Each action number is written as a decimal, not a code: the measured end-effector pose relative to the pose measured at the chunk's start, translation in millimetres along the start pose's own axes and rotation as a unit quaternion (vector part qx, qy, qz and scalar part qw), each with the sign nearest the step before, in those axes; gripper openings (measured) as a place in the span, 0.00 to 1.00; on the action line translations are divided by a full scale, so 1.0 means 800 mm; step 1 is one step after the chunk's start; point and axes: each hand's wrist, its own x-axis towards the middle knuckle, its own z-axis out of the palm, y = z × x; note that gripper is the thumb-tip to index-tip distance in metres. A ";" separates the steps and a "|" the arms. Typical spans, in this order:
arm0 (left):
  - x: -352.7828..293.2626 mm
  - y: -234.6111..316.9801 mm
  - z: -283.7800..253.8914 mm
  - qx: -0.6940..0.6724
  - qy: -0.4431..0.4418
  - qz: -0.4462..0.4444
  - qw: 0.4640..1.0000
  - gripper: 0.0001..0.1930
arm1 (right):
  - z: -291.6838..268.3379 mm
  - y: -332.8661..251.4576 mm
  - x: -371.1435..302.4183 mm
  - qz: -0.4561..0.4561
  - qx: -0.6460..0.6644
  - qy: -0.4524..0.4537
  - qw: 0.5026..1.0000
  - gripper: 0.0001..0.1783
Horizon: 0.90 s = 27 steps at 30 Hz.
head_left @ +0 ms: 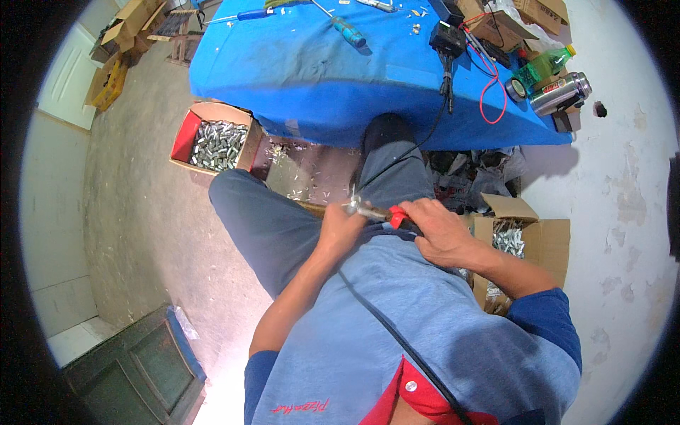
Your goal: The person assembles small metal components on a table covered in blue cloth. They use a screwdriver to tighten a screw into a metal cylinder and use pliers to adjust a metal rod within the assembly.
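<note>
Above my lap, my left hand (341, 229) is closed, its fingertips pinching a small silvery metal piece (354, 205). My right hand (440, 230) wraps around the handle of a hand tool with a red-covered part (398, 217). The tool's metal end points left and meets the small piece at my left fingertips. Its exact kind is blurred and partly hidden by my fingers. An open carton (185, 134) of small silvery metal cylinders (219, 145) stands beyond my left knee. Another carton (552, 248) with similar pieces (508, 239) is by my right elbow.
A blue-covered table (304, 67) stands ahead, bearing a teal-handled screwdriver (347, 32), black adapter (448, 39), red wire (489, 88), green bottle (542, 67) and steel flask (559, 94). A black cable (404, 157) hangs from it to my lap. A dark panelled board (152, 368) lies lower left.
</note>
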 end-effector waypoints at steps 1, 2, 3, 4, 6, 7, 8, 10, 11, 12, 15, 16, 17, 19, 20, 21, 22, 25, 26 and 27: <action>0.000 0.000 -0.001 -0.003 -0.009 -0.004 1.000 0.15 | 0.000 0.001 0.000 0.009 -0.006 -0.035 0.999 0.32; -0.001 0.001 -0.003 -0.006 -0.018 -0.007 1.000 0.13 | 0.001 0.003 -0.001 -0.005 0.000 0.016 1.000 0.32; -0.003 0.003 -0.004 -0.009 -0.026 -0.013 1.000 0.11 | 0.002 0.006 -0.001 -0.018 0.007 0.065 0.998 0.32; -0.004 0.006 -0.006 -0.006 -0.028 -0.025 0.999 0.11 | 0.003 0.007 -0.001 -0.031 0.014 0.115 0.993 0.32; -0.003 0.013 -0.005 0.001 -0.031 -0.047 0.998 0.11 | -0.001 0.002 0.004 -0.021 -0.011 0.116 0.993 0.32; -0.003 0.015 -0.004 0.001 -0.032 -0.046 0.998 0.12 | -0.003 -0.002 0.006 -0.016 -0.024 0.118 0.993 0.31; -0.003 0.017 -0.003 0.000 -0.034 -0.044 0.998 0.14 | -0.003 -0.006 0.004 0.002 -0.051 0.063 0.997 0.31; -0.003 0.018 -0.002 -0.023 -0.033 -0.033 0.999 0.15 | -0.004 -0.006 0.003 -0.002 -0.036 0.040 0.999 0.31; -0.003 0.017 -0.002 -0.044 -0.032 -0.023 0.998 0.14 | -0.006 -0.005 0.003 -0.004 -0.028 0.028 0.999 0.31; -0.005 0.015 -0.002 -0.064 -0.032 -0.016 0.997 0.14 | -0.004 -0.006 0.003 -0.007 -0.027 0.058 0.998 0.31; -0.003 0.010 -0.006 -0.050 -0.049 -0.081 0.994 0.13 | -0.001 -0.007 0.007 -0.014 -0.025 0.150 0.988 0.31; -0.004 0.012 -0.005 -0.058 -0.054 -0.077 0.994 0.13 | 0.003 -0.005 0.006 -0.015 -0.056 0.130 0.990 0.31; -0.005 0.015 -0.003 -0.065 -0.058 -0.074 0.993 0.13 | 0.006 -0.003 0.003 -0.005 -0.052 0.097 0.994 0.31; -0.003 0.021 -0.005 -0.095 -0.060 -0.079 0.991 0.13 | 0.006 0.002 0.003 0.014 -0.046 0.032 0.998 0.30; -0.003 0.023 -0.006 -0.117 -0.057 -0.089 0.987 0.13 | 0.006 0.007 0.001 0.004 -0.043 0.056 0.998 0.30; -0.007 0.021 -0.007 -0.139 -0.055 -0.104 0.983 0.14 | 0.004 0.008 0.001 0.002 -0.021 0.077 0.997 0.30; -0.006 0.018 -0.007 -0.144 -0.067 -0.111 0.981 0.13 | 0.001 0.009 0.004 0.001 0.001 0.098 0.995 0.30; -0.003 0.016 -0.005 -0.148 -0.088 -0.119 0.978 0.13 | 0.000 0.016 0.007 0.003 0.065 0.083 0.994 0.31; -0.004 0.019 -0.005 -0.143 -0.083 -0.116 0.979 0.13 | -0.001 0.016 0.008 0.015 0.071 0.050 0.996 0.32; -0.005 0.022 -0.005 -0.139 -0.077 -0.114 0.981 0.13 | -0.002 0.015 0.009 0.028 0.077 0.017 0.996 0.32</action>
